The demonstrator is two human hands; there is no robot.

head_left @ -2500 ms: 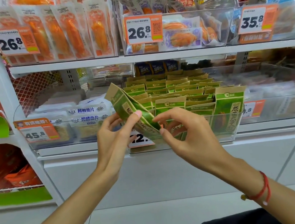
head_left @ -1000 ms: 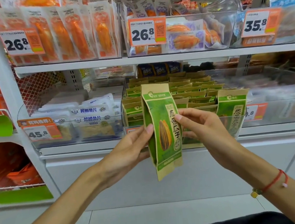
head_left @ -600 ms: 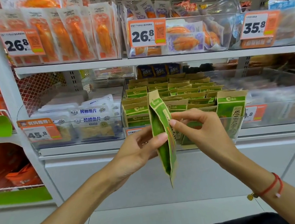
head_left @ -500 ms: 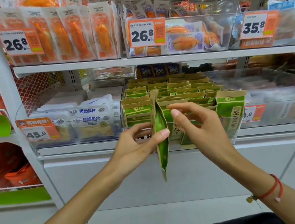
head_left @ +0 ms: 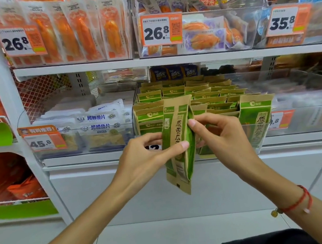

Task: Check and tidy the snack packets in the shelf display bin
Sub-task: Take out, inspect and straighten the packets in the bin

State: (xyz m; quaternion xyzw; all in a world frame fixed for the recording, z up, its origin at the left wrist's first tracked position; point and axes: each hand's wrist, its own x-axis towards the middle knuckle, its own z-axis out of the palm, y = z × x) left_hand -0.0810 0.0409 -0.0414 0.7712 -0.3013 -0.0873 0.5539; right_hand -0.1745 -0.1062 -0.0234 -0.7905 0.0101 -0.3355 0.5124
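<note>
Holding one green and kraft-brown snack packet (head_left: 178,140) upright in front of the clear display bin (head_left: 231,152), both hands work at its middle in the single head view. The left hand (head_left: 146,160) comes in from the lower left, its thumb pressed across the packet's printed face and its fingers curled behind the left edge, so it grips the packet. The right hand (head_left: 220,136) comes in from the lower right, its fingertips pinching the packet's right edge just above the left thumb; a red cord bracelet (head_left: 295,202) circles that wrist. The packet hangs slightly turned, its top level with the tops of the front packets in the bin and its bottom edge hanging below the shelf edge (head_left: 91,157). Behind it, rows of matching green packets (head_left: 203,94) stand upright in the bin, filling it from front to back, and one more (head_left: 257,118) stands at the bin's front right corner with its face outward. To the left on the same shelf, a neighbouring clear bin holds white fish-snack packets (head_left: 99,121) behind an orange price tag (head_left: 40,140) reading 45.8. On the upper shelf (head_left: 168,60), orange packets (head_left: 75,29) stand in a row, and price tags read 26.8, 26.8 and 35.8.
</note>
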